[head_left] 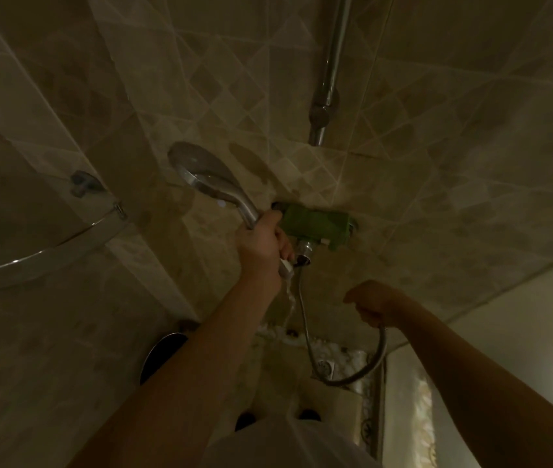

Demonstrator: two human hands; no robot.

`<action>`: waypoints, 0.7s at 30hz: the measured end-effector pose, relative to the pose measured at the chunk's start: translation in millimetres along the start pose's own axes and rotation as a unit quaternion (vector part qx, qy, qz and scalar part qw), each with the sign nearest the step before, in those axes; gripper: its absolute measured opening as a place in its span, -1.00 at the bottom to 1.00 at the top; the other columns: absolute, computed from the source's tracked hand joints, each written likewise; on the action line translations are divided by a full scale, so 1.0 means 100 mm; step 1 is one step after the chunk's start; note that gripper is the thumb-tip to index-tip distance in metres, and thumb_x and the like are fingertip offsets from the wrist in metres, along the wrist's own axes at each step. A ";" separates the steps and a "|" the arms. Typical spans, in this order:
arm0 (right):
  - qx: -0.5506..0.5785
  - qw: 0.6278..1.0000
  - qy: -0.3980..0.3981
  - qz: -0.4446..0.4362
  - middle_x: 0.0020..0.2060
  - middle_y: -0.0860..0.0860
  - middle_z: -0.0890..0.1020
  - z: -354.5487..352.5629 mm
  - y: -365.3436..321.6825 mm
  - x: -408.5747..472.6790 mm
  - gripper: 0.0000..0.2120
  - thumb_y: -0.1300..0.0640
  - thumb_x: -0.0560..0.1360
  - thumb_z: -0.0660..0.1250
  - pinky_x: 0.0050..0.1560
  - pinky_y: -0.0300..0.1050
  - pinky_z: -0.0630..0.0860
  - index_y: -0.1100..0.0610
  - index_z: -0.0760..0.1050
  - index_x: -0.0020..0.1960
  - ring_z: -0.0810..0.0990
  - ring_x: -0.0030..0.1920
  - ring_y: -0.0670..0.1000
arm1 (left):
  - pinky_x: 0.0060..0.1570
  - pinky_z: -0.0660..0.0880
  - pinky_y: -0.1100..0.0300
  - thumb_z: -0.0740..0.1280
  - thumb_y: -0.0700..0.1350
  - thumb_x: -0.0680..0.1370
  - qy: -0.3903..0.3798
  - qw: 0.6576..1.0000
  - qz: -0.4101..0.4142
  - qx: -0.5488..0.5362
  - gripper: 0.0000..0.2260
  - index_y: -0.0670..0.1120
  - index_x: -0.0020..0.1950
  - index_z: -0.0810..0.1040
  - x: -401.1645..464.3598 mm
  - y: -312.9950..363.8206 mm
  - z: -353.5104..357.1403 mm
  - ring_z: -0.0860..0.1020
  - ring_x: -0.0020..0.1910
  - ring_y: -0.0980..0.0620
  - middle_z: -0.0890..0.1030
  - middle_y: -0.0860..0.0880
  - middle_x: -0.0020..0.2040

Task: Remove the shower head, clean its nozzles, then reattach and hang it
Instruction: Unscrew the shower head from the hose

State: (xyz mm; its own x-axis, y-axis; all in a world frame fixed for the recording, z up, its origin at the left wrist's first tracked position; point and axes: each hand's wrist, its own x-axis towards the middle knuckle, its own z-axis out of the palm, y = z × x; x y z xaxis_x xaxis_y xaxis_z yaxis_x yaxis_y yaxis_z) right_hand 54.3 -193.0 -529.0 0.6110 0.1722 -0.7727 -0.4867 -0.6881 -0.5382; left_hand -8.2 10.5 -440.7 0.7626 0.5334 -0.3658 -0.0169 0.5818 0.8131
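Over on the left, the shower head [197,170] tilts up, its handle wrapped tight in the left hand [261,241], water [289,298] trickling beneath. Mid-wall, a green cloth [315,226] covers the faucet. Further right, the right hand [374,302] clutches the hose [366,368].

Curved rail [42,255]; perhaps green cloth [315,224]

My one camera sits on my head, looking forward and down along both my forearms at the tiled shower wall [420,136] close ahead, its wide lens bending the tile lines, with the floor [335,393] at the bottom of the view beneath my arms.
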 end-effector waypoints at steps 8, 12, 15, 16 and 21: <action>-0.051 0.998 0.020 -0.021 -0.51 0.07 0.34 -0.03 -0.11 -0.05 -0.84 0.19 0.53 0.32 -0.56 -0.27 0.22 0.21 0.38 -0.17 0.27 -0.59 -0.01 | -0.55 0.23 0.25 0.33 -0.25 0.54 0.002 1.000 0.002 0.003 -0.56 -0.03 -0.52 0.34 -0.01 -0.03 0.03 0.23 -0.63 0.02 0.28 -0.02 -0.58; -0.035 0.998 0.028 -0.046 -0.51 0.06 0.34 -0.09 -0.13 -0.10 -0.88 0.19 0.54 0.32 -0.57 -0.27 0.22 0.21 0.41 -0.11 0.26 -0.60 -0.03 | -0.55 0.21 0.23 0.29 -0.30 0.54 0.007 0.998 0.058 -0.016 -0.61 -0.09 -0.46 0.30 -0.01 0.02 0.06 0.20 -0.65 0.02 0.25 -0.01 -0.59; -0.021 0.994 0.055 -0.087 -0.54 0.05 0.34 -0.15 -0.18 -0.14 -0.91 0.19 0.55 0.30 -0.59 -0.30 0.23 0.21 0.43 -0.05 0.27 -0.63 -0.04 | -0.55 0.21 0.25 0.30 -0.29 0.54 0.005 0.998 0.069 -0.011 -0.65 -0.11 -0.41 0.29 0.00 0.07 0.08 0.20 -0.66 0.03 0.26 0.00 -0.60; -0.014 0.993 0.061 -0.103 -0.55 0.05 0.34 -0.16 -0.22 -0.16 -0.91 0.20 0.55 0.30 -0.59 -0.30 0.23 0.22 0.44 -0.07 0.26 -0.64 -0.04 | -0.55 0.21 0.25 0.30 -0.28 0.54 -0.001 0.997 0.073 -0.007 -0.63 -0.09 -0.44 0.30 0.00 0.07 0.10 0.20 -0.66 0.03 0.26 0.00 -0.60; 0.020 0.978 0.069 -0.197 -0.54 0.04 0.33 -0.25 -0.58 -0.41 -0.80 0.19 0.58 0.26 -0.55 -0.27 0.20 0.15 0.41 -0.23 0.27 -0.59 -0.05 | -0.53 0.21 0.20 0.30 -0.23 0.46 -0.035 0.995 0.089 0.004 -0.68 -0.05 -0.45 0.32 -0.04 0.20 0.28 0.21 -0.63 0.02 0.26 0.00 -0.58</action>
State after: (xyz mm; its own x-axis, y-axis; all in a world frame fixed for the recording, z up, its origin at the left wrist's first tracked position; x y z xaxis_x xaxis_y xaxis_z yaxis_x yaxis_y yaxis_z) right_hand 73.1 -177.8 -457.5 0.8329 0.3196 -0.4517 -0.2196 -0.5584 -0.8000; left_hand 6.5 3.4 -410.2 0.7915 0.5829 -0.1839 -0.1502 0.4772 0.8659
